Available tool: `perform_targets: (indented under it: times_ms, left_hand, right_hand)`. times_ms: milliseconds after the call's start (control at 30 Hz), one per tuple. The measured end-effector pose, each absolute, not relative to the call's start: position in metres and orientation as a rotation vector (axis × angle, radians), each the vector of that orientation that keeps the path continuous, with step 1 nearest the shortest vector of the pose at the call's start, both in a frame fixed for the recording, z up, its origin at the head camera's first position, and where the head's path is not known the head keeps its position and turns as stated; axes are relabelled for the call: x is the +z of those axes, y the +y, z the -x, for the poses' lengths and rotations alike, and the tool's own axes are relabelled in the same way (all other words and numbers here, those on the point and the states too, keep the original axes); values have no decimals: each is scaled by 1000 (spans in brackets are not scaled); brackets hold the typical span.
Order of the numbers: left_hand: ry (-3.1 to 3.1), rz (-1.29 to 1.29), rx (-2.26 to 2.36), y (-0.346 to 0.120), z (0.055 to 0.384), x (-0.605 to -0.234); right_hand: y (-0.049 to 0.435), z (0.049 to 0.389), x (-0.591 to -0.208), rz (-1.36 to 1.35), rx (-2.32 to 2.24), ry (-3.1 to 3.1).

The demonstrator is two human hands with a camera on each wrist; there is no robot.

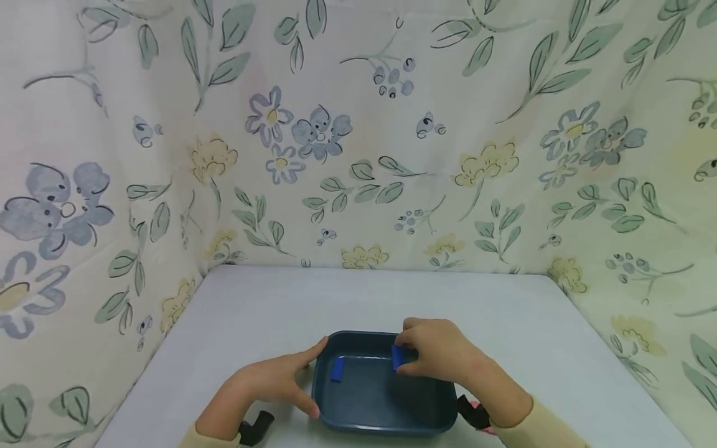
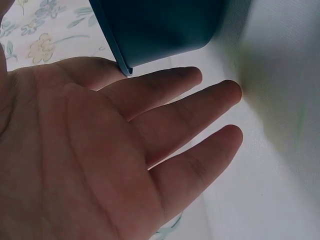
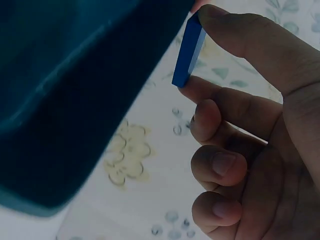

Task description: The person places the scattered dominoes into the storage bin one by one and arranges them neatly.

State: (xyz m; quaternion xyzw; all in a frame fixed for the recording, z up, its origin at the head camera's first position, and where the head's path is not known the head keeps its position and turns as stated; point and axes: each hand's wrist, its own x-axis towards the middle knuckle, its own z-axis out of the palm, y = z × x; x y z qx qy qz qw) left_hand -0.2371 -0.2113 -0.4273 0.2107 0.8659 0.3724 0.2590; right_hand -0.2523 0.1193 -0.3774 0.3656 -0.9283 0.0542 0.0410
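Note:
A dark blue-green rectangular tray [image 1: 370,429] stands near the front of the table. Inside it at the left lies a small flat blue block [image 1: 337,369]. My right hand [image 1: 442,351] pinches a second blue block [image 3: 189,52] by its two ends between thumb and index finger, over the right part of the tray; the other fingers curl in toward the palm without it. My left hand [image 1: 274,379] is at the tray's left side with fingers spread, thumb and fingertips right at the rim. The left wrist view shows its palm [image 2: 85,150] bare and the fingers straight.
The white table [image 1: 280,305] extends behind and to both sides of the tray. A floral curtain [image 1: 358,137] hangs behind it and along the sides. Black wrist-camera mounts [image 1: 256,429] sit at both wrists, the right one [image 1: 473,412] close to the tray's right edge.

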Motion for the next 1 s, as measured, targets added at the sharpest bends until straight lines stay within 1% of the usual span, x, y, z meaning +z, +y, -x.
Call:
perform_targets:
  times_ms: [167, 567, 800, 1000]
  left_hand:
    - [2343, -570, 1019, -211, 236, -427]
    - [2320, -600, 1032, -213, 238, -430]
    - [2321, -594, 1026, -213, 237, -427]
    - [2310, -606, 1029, -213, 238, -426]
  right_hand:
    - [96, 261, -388, -1183, 83, -2812]
    - [54, 272, -409, -1173, -124, -2884]
    - [37, 281, -435, -1214, -150, -2882]
    - [28, 282, -444, -1231, -148, -2882]
